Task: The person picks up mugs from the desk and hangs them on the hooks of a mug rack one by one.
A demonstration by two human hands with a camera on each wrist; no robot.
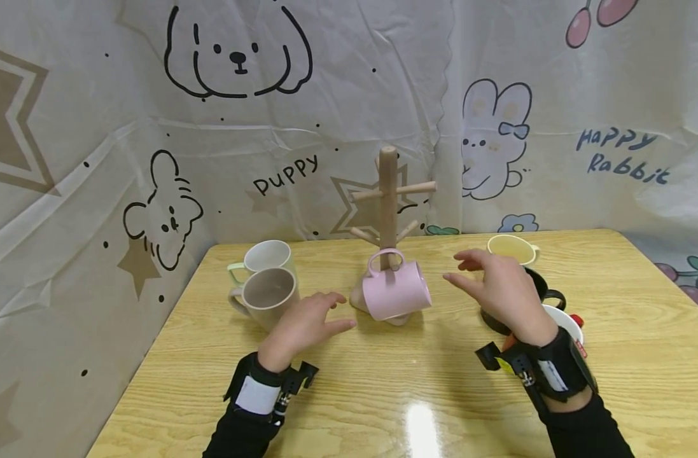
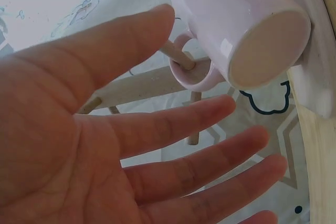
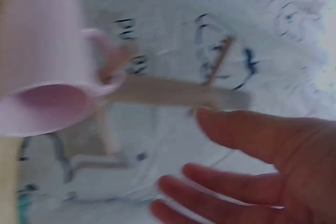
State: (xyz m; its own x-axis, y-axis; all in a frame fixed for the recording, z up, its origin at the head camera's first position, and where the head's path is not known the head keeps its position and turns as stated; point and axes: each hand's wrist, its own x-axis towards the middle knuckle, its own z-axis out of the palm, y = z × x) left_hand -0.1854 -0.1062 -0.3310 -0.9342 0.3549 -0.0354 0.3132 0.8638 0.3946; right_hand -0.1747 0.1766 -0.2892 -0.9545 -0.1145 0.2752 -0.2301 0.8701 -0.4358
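Observation:
A pink mug hangs by its handle from a low front peg of a wooden mug tree, tilted with its mouth to the right. In the left wrist view, the peg passes through the handle of the pink mug. My left hand is held left of the mug with fingers spread, holding nothing. To the right of the mug, my right hand hovers apart from it, fingers extended and nothing in them. The right wrist view shows the pink mug beyond the fingertips.
On the left stand a grey-beige mug and a pale green-handled mug. At the right are a yellow mug, a black mug and a white mug, partly hidden by my right hand. A printed cloth hangs behind the table.

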